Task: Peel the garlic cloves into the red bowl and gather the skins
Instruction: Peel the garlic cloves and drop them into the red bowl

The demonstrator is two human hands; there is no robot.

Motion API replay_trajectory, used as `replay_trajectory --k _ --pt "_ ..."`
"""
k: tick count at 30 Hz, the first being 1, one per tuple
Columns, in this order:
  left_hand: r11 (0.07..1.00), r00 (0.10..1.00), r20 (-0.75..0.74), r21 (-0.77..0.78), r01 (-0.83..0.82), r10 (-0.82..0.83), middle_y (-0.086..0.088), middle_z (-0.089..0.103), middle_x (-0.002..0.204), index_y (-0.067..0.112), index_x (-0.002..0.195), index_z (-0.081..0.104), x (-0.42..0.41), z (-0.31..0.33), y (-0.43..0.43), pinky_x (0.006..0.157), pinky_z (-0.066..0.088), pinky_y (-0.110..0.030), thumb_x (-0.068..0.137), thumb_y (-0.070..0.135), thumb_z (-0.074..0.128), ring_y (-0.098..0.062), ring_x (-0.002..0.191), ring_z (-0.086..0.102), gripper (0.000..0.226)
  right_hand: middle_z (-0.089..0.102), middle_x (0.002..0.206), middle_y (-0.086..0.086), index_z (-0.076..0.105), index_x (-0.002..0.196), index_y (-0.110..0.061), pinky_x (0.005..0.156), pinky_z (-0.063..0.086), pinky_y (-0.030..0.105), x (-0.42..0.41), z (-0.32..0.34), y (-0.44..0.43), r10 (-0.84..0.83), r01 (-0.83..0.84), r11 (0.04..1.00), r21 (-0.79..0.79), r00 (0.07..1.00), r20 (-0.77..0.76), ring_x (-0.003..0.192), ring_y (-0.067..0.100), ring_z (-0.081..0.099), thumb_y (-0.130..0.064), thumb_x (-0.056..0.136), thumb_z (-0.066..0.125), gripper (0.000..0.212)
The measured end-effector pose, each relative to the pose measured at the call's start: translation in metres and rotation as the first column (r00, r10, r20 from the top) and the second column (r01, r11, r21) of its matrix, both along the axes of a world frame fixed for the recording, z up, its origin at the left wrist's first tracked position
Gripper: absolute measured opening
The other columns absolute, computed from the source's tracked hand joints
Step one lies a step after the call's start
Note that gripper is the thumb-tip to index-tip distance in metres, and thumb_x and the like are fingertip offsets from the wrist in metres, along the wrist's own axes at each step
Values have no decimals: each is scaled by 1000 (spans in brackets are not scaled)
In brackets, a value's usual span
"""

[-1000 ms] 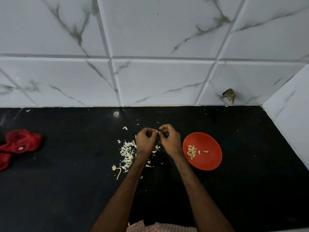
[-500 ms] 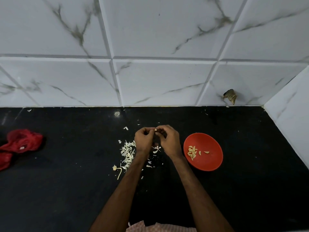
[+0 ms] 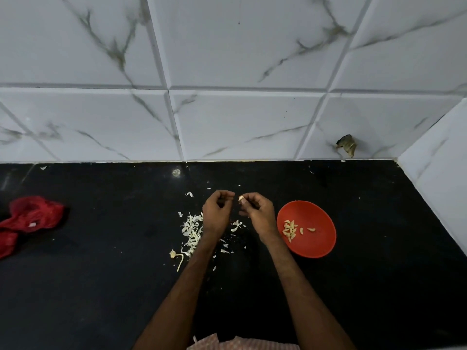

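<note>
Garlic clove (image 3: 241, 198): pale and small, now pinched at the tips of the right hand (image 3: 260, 213), above the black countertop (image 3: 101, 286) and left of the red bowl (image 3: 318, 215).

Change from half a second ago: we note that the two hands, then joined at the fingertips over the clove, now stand apart with a narrow gap between them. The clove sits on the right side of that gap. The bowl and the skins (image 3: 193, 229) lie where they lay before.

Fingers, right: thumb and forefinger (image 3: 249, 197) closed on the clove; the other fingers are curled under the palm.

Fingers, left hand (image 3: 217, 213): all curled, thumb tip against forefinger tip, just beside the clove but not touching it. We cannot tell whether a scrap of skin is held there.

Surroundings: the bowl holds a cluster of peeled cloves (image 3: 290, 229), with two lying apart to its right. The skins form a loose heap under and left of the left wrist, with scattered flakes between the forearms. A garlic root end (image 3: 173, 253) lies at the heap's near edge. A crumpled red cloth (image 3: 35, 213) lies well apart at far left. White marbled tiles (image 3: 240, 122) back the counter.
</note>
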State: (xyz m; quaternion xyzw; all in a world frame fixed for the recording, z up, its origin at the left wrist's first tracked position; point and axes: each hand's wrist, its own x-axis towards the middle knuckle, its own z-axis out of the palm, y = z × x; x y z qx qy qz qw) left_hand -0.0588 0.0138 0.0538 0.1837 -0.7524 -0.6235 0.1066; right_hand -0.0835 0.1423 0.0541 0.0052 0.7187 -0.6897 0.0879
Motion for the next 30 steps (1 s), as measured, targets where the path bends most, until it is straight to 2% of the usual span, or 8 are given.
replay_trajectory --k 4,10,16,22,26,30 --pt "992 996 -35 -98 80 -84 5 73 89 16 99 72 3 3 0 71 57 -24 95 18 65 -7 82 69 8 73 95 5 72 93 -17 79 62 37 -1 0 0 -11 11 999 32 1000 -7 93 19 72 -5 95 65 13" --pt "981 997 -41 -188 56 -65 8 72 79 22 91 70 2 2 0 67 60 -39 89 17 70 -8 73 69 5 75 92 6 73 96 -11 84 61 42 -3 1 -3 4 2 996 93 998 -65 89 21 73 -5 94 65 10" --pt "918 997 -41 -394 40 -61 10 65 79 23 88 65 7 8 4 62 54 -31 88 26 69 -5 70 61 5 74 85 2 73 90 -13 81 61 41 -4 -2 -6 -24 36 984 174 997 -67 84 15 72 -11 93 68 6" --pt "955 1000 -18 -296 19 -26 9 69 79 21 86 68 5 6 8 65 57 -36 88 30 69 -6 71 64 9 71 81 -2 70 86 -9 75 58 32 -2 2 -9 -46 94 946 311 986 -159 78 8 68 -8 91 70 5" --pt "984 1000 12 -177 -4 6 6 69 78 19 86 68 4 7 7 65 59 -39 89 25 70 -8 68 66 7 72 80 -5 73 88 -9 70 56 20 -1 8 -7 35 57 933 356 969 -246 77 3 68 -6 91 69 6" --pt "994 999 51 -105 11 -6 3 69 79 20 86 67 5 4 4 64 60 -46 90 24 68 -15 71 69 6 72 82 -5 75 91 -9 70 54 17 1 11 -5 115 23 907 420 947 -300 78 3 68 -8 90 70 5"
